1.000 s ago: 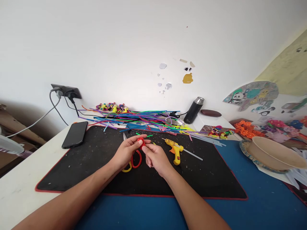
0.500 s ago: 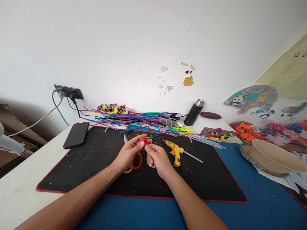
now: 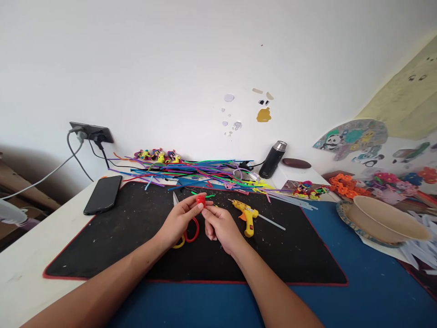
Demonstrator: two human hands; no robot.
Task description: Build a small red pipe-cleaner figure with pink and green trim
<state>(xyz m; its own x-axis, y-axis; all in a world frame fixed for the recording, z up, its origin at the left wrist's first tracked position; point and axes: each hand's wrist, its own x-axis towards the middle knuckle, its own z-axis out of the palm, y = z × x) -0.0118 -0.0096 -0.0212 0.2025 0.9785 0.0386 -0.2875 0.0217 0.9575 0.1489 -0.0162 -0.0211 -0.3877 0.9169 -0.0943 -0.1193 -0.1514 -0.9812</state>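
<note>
Between my fingertips is a small coiled piece of red pipe cleaner [image 3: 200,200], held above the black mat [image 3: 129,228]. My left hand [image 3: 179,219] pinches it from the left, thumb against its side. The thumb and finger of my right hand [image 3: 221,224] close on its lower right, the other fingers curled under. Scissors [image 3: 192,230] with red and yellow handles lie beneath my left hand, partly covered by it. A green pipe cleaner piece [image 3: 209,196] shows just behind the fingertips. To the right of my right hand lies a yellow glue gun [image 3: 249,217] with a glue stick in its back.
Many coloured pipe cleaners [image 3: 191,169] lie along the wall, near small figures [image 3: 159,156]. A phone [image 3: 103,195] lies at the left. A black thermos [image 3: 273,159], clear glue sticks [image 3: 293,200] and a beige bowl [image 3: 385,218] are at the right.
The whole view has shifted slightly, so the things on the table appear a little further left. Both hands keep their pinch on the red piece, which looks slightly turned.
</note>
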